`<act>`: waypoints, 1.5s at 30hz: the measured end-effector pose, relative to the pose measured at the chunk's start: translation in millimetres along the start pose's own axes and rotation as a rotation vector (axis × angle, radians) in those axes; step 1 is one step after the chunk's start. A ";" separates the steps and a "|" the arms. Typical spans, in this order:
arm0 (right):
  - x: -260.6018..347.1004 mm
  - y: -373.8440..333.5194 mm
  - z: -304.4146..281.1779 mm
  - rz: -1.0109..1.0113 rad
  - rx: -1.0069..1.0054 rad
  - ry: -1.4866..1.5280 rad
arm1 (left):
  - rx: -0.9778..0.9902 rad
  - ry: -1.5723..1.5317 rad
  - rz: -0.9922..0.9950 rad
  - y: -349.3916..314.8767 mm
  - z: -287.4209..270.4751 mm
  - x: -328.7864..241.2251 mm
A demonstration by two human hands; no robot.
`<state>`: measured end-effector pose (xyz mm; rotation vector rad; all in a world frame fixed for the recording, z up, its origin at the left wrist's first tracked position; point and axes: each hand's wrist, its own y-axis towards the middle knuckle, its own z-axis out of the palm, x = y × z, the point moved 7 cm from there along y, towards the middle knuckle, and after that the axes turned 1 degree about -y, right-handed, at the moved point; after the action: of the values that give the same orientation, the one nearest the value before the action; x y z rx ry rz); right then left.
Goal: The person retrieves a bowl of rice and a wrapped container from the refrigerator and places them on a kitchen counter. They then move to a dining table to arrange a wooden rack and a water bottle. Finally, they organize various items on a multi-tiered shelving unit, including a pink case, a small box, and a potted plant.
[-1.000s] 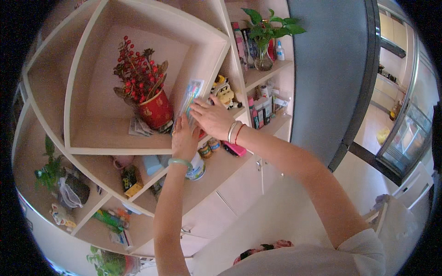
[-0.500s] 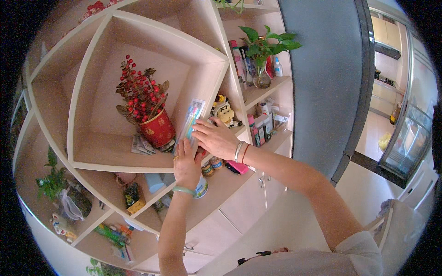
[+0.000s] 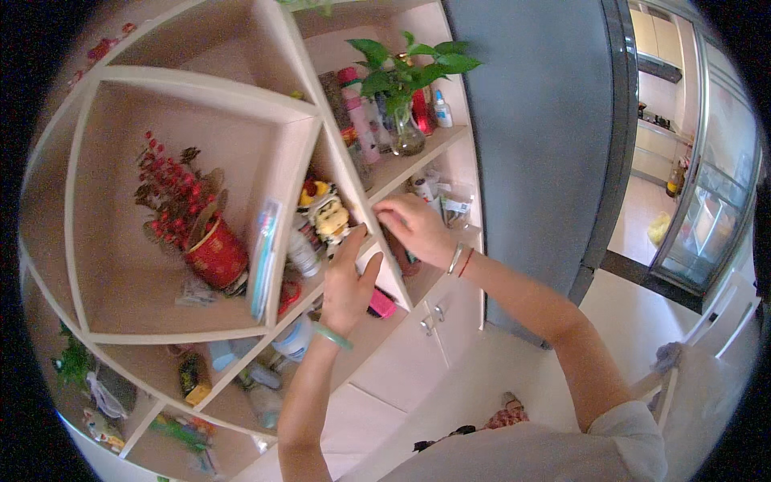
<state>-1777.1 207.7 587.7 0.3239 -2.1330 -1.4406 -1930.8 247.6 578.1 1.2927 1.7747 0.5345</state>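
My left hand [image 3: 345, 291] is open, fingers pointing up and thumb spread, in front of the shelf edge just below a cow figurine [image 3: 329, 218]. It holds nothing I can see. Beside the upright divider [image 3: 347, 153] is my right hand [image 3: 419, 233], its fingers loosely bent and slightly apart, with nothing visible in them. A slim clear packet of coloured sticks, perhaps pens [image 3: 263, 261], leans against the right wall of the tilted compartment, apart from both hands. Left of it stands a red pot [image 3: 217, 255] with a red-berry plant [image 3: 181, 189].
A leafy plant in a glass vase [image 3: 407, 136] and a small white bottle [image 3: 442, 110] stand on the upper right shelf. Below the left hand are a blue-and-white tub [image 3: 293, 339] and a pink object [image 3: 381, 303]. A grey panel [image 3: 538, 161] borders the shelving.
Both hands have left the slim packet and moved right, the right hand to the divider and the left below the cow figurine. The view has shifted, so the shelving sits further left.
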 end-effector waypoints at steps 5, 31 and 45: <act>-117.3 -6.1 -56.4 0.306 0.022 0.173 | -0.025 0.007 0.011 44.0 83.7 0.4; -282.4 106.2 -5.1 0.283 0.350 0.076 | -0.209 0.301 -0.269 186.3 156.9 77.6; -304.6 119.1 5.9 0.210 0.476 0.177 | -0.134 0.305 -0.327 195.5 172.5 81.8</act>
<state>-1517.3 405.8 603.4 0.3716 -2.2633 -0.7487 -1688.3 371.8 598.5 0.8373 2.1103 0.6761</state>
